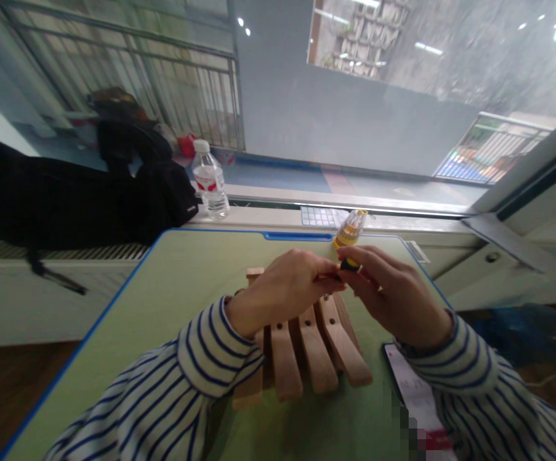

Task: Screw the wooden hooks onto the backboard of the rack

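Note:
Fingertips of my right hand [383, 288] are closed on a small black and yellow thing [350, 264], whose kind I cannot make out. My left hand [287, 282] reaches across from the left, its fingers pinched together right against that thing; what lies between them is hidden. Below both hands, a wooden assembly [285, 365] stands on the table. Several finger-like slats with small dark holes fan toward me, and my left hand and sleeve cover its back left part.
The pale green table [186, 275] has a blue edge. Beyond my right hand stands a clear and yellow bottle [351, 229]. A phone [414, 390] lies partly under my right sleeve. On the window sill are a water bottle [210, 182] and black bags [148, 186].

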